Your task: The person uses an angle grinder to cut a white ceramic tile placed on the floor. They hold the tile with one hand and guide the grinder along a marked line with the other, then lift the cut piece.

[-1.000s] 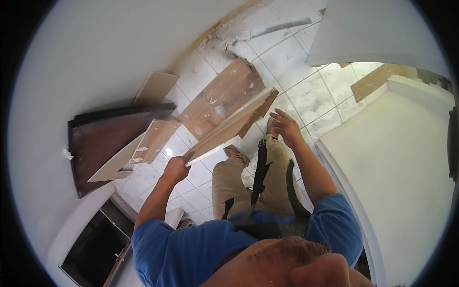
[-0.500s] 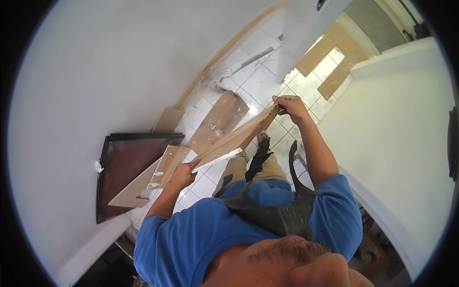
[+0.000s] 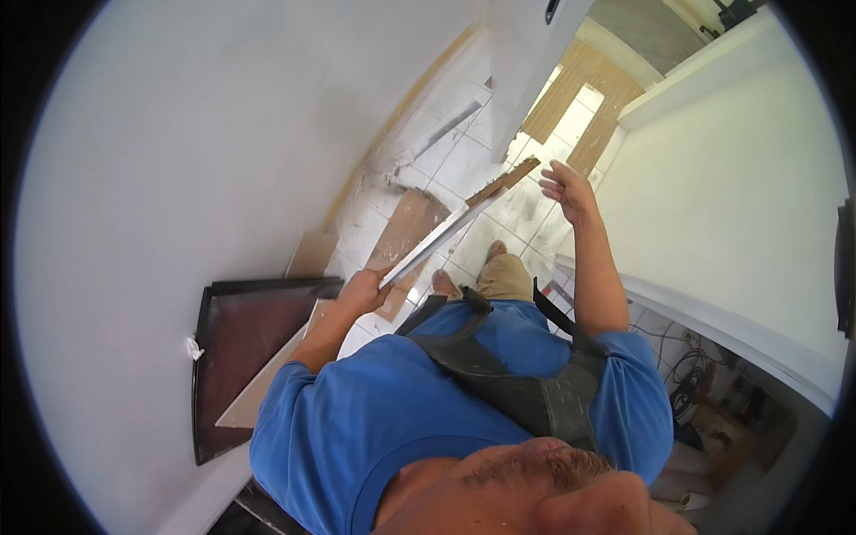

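My left hand (image 3: pixel 364 291) is closed around the near end of a wooden board (image 3: pixel 443 234), a flat piece with a white edge and a ragged brown far end. The board slants up and away to the right in front of my body, turned nearly edge-on. Close to its far end, my right hand (image 3: pixel 568 190) is off the board, its fingers stretched and apart with nothing in them. Under the board, a brown plank (image 3: pixel 403 234) with pale stains lies on the white tiled floor (image 3: pixel 450 165).
At the left wall lean a dark red panel with a black frame (image 3: pixel 259 334), a beige board (image 3: pixel 267 385) and a smaller piece (image 3: pixel 312 254). A grey strip (image 3: pixel 446 130) lies farther along the floor. Beyond the white door (image 3: pixel 526 80) are wood-coloured planks (image 3: pixel 563 89). Coiled cables (image 3: pixel 688 379) lie behind at right.
My right hand has let go of the board's far end and moved slightly right. The board has tilted to show its narrow edge, still in my left hand. My view has shifted slightly.
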Available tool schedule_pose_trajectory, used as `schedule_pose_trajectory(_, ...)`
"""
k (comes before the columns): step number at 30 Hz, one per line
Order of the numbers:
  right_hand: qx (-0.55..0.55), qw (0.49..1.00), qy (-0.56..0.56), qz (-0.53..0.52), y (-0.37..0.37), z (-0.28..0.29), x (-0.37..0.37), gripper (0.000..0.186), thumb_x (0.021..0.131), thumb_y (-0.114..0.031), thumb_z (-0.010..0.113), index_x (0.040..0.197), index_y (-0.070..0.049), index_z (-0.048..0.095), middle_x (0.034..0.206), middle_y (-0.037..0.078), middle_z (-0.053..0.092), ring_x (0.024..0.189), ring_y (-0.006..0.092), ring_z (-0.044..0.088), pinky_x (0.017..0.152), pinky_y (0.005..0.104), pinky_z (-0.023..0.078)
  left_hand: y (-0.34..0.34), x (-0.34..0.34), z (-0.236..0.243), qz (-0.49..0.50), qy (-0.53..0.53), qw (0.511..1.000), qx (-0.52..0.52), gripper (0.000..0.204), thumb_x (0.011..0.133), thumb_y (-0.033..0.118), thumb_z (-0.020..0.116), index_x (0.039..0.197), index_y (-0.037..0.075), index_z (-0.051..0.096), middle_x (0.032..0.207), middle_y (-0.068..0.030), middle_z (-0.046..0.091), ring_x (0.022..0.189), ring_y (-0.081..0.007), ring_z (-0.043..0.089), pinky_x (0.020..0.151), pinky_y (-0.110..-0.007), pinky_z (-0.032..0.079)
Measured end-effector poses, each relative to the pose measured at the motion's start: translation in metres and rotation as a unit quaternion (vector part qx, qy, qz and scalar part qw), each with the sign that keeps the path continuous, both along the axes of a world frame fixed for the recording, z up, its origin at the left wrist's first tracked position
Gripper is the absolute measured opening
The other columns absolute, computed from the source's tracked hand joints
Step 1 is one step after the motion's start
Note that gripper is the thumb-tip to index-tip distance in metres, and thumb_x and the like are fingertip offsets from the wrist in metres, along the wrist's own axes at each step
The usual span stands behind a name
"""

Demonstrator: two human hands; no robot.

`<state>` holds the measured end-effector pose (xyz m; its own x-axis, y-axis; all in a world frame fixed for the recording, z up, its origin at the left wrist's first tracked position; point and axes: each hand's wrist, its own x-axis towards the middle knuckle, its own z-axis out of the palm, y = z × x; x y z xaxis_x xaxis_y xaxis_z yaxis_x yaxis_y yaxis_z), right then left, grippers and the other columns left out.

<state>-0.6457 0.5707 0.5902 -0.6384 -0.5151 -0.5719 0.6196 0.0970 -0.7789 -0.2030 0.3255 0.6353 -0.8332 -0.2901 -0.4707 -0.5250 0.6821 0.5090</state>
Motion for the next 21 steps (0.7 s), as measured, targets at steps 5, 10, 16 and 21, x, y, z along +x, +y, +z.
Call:
schedule_pose_trajectory(5,0.055,0.992,-0.052,-0.096,0.058,-0.055,-0.025,0.065,0.099,-0.037,0.071,0.144,0.006,0.051,0.131,0.024,0.065,0.104,0.033,0.07,0.085,0.039,0.06,-0.002,-0.063,-0.022,-0.019,-0.025,0.999,-0.023,0.04,0.094,0.027,0.068,0.127,0.005,0.069,0.088,-0.03,0.07,0.085,-0.0485,0.068,0.079,-0.055,0.054)
schedule_pose_trajectory(10,0.128,0.978,-0.123,-0.11,0.126,-0.143,-0.058,0.065,0.1,-0.043,0.068,0.145,0.0,0.052,0.137,0.024,0.062,0.109,0.0334,0.069,0.087,0.0408,0.059,0.009,-0.16,-0.036,-0.023,-0.103,0.994,-0.011,0.042,0.092,0.021,0.066,0.133,0.013,0.069,0.097,-0.0298,0.071,0.093,-0.0472,0.069,0.086,-0.053,0.056)
schedule_pose_trajectory(16,0.226,0.938,-0.206,-0.162,0.162,-0.217,-0.139,0.061,0.099,-0.041,0.07,0.14,0.002,0.055,0.132,0.023,0.065,0.103,0.0369,0.071,0.078,0.0427,0.062,0.017,-0.293,-0.054,-0.069,-0.139,0.988,-0.025,0.04,0.089,0.018,0.064,0.127,0.007,0.07,0.103,-0.0278,0.073,0.098,-0.0463,0.069,0.091,-0.052,0.055)
schedule_pose_trajectory(21,0.308,0.941,0.121,-0.064,0.121,-0.189,-0.274,0.055,0.1,-0.044,0.066,0.126,0.005,0.066,0.11,0.023,0.074,0.097,0.0291,0.074,0.081,0.0359,0.06,0.018,-0.394,-0.077,-0.109,-0.15,0.982,-0.049,0.046,0.09,0.019,0.063,0.135,0.01,0.066,0.104,-0.0263,0.073,0.097,-0.0441,0.07,0.089,-0.052,0.056)
